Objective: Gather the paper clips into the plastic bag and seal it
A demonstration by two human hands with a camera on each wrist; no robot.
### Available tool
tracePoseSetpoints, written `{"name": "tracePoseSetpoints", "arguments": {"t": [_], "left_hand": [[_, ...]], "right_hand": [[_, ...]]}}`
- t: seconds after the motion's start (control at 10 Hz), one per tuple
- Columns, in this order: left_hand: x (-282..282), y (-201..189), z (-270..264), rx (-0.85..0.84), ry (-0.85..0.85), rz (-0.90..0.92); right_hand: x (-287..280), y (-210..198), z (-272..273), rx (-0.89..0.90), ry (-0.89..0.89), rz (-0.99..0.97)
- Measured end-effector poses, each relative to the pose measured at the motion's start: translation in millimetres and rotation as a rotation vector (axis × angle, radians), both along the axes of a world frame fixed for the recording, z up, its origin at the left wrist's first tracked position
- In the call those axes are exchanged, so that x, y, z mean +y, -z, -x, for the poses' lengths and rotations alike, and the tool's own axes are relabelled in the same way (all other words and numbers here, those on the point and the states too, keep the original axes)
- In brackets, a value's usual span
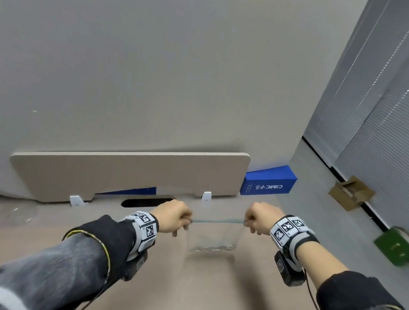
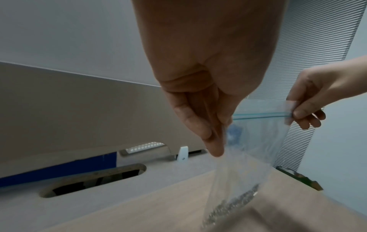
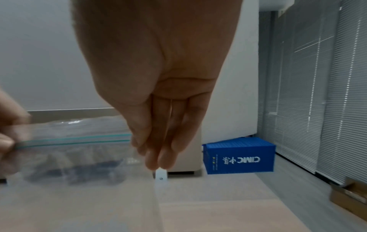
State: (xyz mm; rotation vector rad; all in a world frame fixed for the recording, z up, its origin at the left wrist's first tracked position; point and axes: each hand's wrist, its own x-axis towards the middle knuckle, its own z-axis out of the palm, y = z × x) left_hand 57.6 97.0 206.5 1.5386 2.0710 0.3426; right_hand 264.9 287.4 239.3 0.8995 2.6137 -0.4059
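A clear plastic bag (image 1: 215, 236) with a blue-green zip strip (image 1: 217, 221) hangs above the beige table (image 1: 177, 296), stretched between my two hands. My left hand (image 1: 184, 222) pinches the strip's left end and my right hand (image 1: 249, 221) pinches its right end. In the left wrist view the bag (image 2: 258, 141) hangs down with silvery paper clips (image 2: 232, 205) heaped in its bottom, and the zip strip (image 2: 262, 115) runs from my left hand (image 2: 220, 125) to my right hand (image 2: 298, 113). The right wrist view shows the strip (image 3: 75, 140) held taut, my right hand (image 3: 139, 144) on it.
A beige divider panel (image 1: 129, 170) stands along the table's far edge, with a cable slot (image 1: 147, 200) in the tabletop before it. A blue box (image 1: 269, 182) sits behind the divider's right end. Cardboard box (image 1: 351, 194) and green box (image 1: 396, 246) lie on the floor at right.
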Motion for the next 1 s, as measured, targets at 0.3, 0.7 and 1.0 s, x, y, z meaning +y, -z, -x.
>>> {"name": "tracePoseSetpoints", "arguments": {"t": [0.3, 0.7, 1.0], "left_hand": [[49.2, 22.2, -51.9, -0.213, -0.069, 0.239], [81.4, 47.7, -41.6, 0.015, -0.348, 0.102], [78.7, 26.4, -16.0, -0.071, -0.382, 0.106]], "right_hand": [[34.7, 19.5, -32.3, -0.123, 0.183, 0.209], [65.6, 73.3, -20.9, 0.12, 0.347, -0.076], [58.2, 54.0, 13.8, 0.054, 0.174, 0.054]]}}
